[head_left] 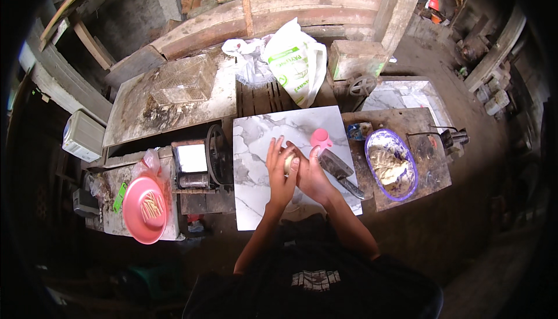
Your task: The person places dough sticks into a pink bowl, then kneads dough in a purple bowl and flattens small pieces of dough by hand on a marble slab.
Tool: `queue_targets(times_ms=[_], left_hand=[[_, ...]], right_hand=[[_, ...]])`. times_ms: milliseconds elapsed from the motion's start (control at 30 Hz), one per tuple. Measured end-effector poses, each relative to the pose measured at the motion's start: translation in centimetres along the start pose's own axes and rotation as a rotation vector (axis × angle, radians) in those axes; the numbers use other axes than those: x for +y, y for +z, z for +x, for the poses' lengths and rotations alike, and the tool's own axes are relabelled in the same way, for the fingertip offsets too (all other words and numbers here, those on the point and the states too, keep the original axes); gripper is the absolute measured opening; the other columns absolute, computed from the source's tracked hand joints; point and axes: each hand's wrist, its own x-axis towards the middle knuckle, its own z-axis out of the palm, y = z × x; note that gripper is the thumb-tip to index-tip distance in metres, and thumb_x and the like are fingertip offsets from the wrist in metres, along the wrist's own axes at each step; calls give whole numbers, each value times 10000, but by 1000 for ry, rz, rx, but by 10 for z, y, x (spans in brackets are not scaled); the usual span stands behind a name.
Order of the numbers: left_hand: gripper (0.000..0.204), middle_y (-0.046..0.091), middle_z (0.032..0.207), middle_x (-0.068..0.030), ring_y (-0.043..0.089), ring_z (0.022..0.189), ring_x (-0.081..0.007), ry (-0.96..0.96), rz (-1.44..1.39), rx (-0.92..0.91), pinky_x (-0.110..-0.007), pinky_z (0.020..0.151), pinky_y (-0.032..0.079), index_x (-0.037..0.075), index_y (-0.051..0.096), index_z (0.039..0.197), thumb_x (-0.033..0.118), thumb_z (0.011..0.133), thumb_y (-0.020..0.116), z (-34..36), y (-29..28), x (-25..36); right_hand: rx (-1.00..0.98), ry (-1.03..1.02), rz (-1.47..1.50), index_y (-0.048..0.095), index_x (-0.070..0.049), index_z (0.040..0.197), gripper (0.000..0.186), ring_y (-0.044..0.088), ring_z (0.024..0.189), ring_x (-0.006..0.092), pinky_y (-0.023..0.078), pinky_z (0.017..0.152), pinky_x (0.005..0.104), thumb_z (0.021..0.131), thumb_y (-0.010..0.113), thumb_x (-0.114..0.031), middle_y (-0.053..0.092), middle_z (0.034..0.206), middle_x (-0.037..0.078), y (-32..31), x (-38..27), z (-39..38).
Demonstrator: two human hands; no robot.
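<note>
Two hands (280, 175) (314, 178) holding pale lump (288, 164) between palms | marbled white tabletop (251, 162) | plank wall (302, 5)

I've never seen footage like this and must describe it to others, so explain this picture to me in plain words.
There is no machine here: the grip is a person's bare left hand and right hand. The single picture comes from a wide fisheye camera on that person's head, looking down, which is why straight edges bend; picture left is the person's left. On the white marbled board lie a pink cup and a broad-bladed knife, both near the right hand. A pale lump is held between the two hands, partly hidden by them. To the right stands a purple-rimmed tub with a pale mixture; to the left, a pink bowl holds pale sticks.
</note>
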Motion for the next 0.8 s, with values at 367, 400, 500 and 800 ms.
queue_targets(times_ms=[367, 400, 500, 800], left_hand=[[258, 458, 565, -39, 430, 487, -108, -564, -1022, 274, -243, 469, 366, 39, 487, 631, 176, 850, 492, -3, -7, -15], [351, 381, 490, -14, 370, 421, -94, -644, -1060, 216, -246, 414, 325, 62, 426, 555, 219, 867, 459, -4, -11, -16], [396, 344, 466, 6, 351, 400, -87, -685, -1228, 58, -249, 392, 315, 79, 404, 541, 276, 884, 422, -14, -17, -29], [452, 286, 1310, -107, 261, 1212, -208, -819, -1242, -45, -329, 978, 246, 64, 290, 1265, 340, 907, 270, -11, -20, -16]], right_hand=[[97, -409, -751, 215, -65, 1307, 560, 235, 1230, 230, 196, 993, 372, 897, 179, -443, 247, 1335, 109, -8, 9, -2], [100, -408, -751, 215, -65, 1307, 560, 235, 1230, 230, 196, 993, 372, 897, 179, -443, 247, 1335, 109, -10, 11, -2], [80, -433, -725, 332, -40, 1244, 426, 287, 1206, 231, 232, 981, 360, 911, 292, -304, 317, 1293, 116, -14, 19, 0], [7, -509, -1239, 433, -44, 1160, 463, 419, 1097, 305, 356, 902, 350, 721, 577, -47, 422, 1198, 158, -14, 25, -10]])
